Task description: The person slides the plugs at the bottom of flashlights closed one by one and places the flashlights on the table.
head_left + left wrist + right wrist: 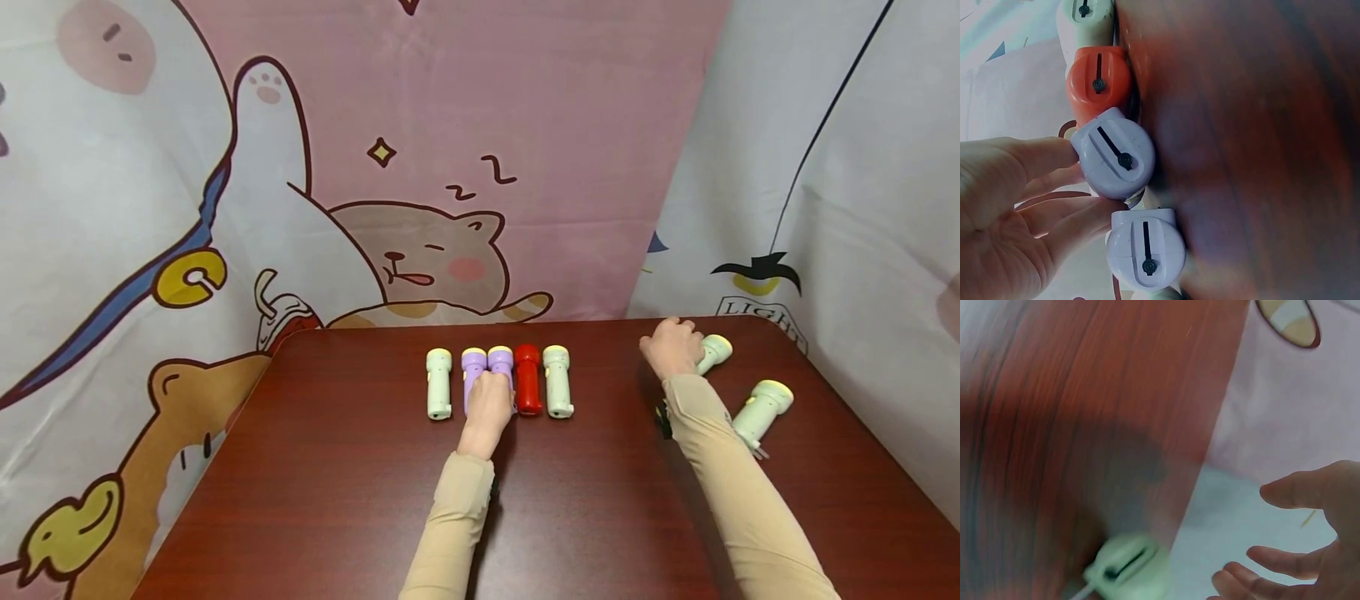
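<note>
My left hand point(491, 407) grips a purple flashlight point(1116, 156) between thumb and fingers, its end cap tilted in the left wrist view. Just left of it in the row lies a second purple flashlight point(473, 362), near my fingertips. On its right is a red flashlight point(528, 379). Pale green flashlights flank these, one at the left end point(438, 383) and one at the right end point(557, 381). Toward the back right, my right hand point(672, 348) hovers with spread fingers beside another pale green flashlight point(716, 352). The right wrist view shows a gap between the fingers and that flashlight point(1132, 569).
One more pale green flashlight point(763, 408) lies slanted near the right edge, partly behind the right sleeve. The dark red-brown table point(315, 483) meets a cartoon-print cloth point(585, 167) at its back edge.
</note>
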`<move>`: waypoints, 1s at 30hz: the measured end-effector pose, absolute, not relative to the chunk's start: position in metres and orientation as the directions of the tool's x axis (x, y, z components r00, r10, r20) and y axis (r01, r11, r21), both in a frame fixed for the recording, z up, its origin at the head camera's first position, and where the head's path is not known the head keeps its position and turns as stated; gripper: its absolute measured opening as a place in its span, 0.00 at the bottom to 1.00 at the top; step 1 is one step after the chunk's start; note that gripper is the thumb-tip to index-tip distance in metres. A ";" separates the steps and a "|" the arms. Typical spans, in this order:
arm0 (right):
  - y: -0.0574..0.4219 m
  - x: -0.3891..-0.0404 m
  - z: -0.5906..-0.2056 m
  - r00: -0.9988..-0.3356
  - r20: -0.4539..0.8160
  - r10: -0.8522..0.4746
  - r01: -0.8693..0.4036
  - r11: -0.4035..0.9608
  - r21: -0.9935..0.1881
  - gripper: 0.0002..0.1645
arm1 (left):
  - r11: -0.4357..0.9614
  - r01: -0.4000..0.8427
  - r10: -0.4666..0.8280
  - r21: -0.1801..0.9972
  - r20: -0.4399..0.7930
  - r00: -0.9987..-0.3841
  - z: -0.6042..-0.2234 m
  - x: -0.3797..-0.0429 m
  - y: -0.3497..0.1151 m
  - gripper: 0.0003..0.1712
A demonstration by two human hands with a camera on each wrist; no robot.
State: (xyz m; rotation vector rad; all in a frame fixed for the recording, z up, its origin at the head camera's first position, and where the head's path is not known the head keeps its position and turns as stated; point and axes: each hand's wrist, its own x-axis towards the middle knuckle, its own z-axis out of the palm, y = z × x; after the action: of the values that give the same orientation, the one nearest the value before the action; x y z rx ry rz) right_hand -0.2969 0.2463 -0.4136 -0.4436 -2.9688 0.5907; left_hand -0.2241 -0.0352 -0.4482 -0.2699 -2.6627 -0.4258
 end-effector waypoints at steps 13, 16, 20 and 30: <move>0.300 -0.299 -0.411 -0.907 -0.188 0.377 0.419 0.851 -0.315 0.45 | 0.935 0.244 0.113 0.258 0.437 -0.893 -0.449 -0.225 -0.035 0.09; 0.308 -0.294 -0.414 -0.919 -0.188 0.347 0.392 0.861 -0.324 0.37 | 0.935 0.253 0.121 0.249 0.447 -0.886 -0.449 -0.225 -0.035 0.09; 0.315 -0.288 -0.418 -0.919 -0.193 0.344 0.393 0.837 -0.380 0.29 | 0.935 0.260 0.125 0.241 0.461 -0.878 -0.449 -0.225 -0.035 0.09; 0.323 -0.282 -0.424 -0.910 -0.245 0.334 0.414 0.735 -0.537 0.35 | 0.924 0.257 0.108 0.283 0.453 -0.885 -0.450 -0.226 -0.037 0.11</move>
State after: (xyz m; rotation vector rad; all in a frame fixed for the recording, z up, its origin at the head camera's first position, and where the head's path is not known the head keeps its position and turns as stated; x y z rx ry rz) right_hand -0.2819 0.3228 -0.4237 -0.6605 -3.0488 0.9951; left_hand -0.2259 -0.0369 -0.4504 -0.2643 -2.6438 -0.4696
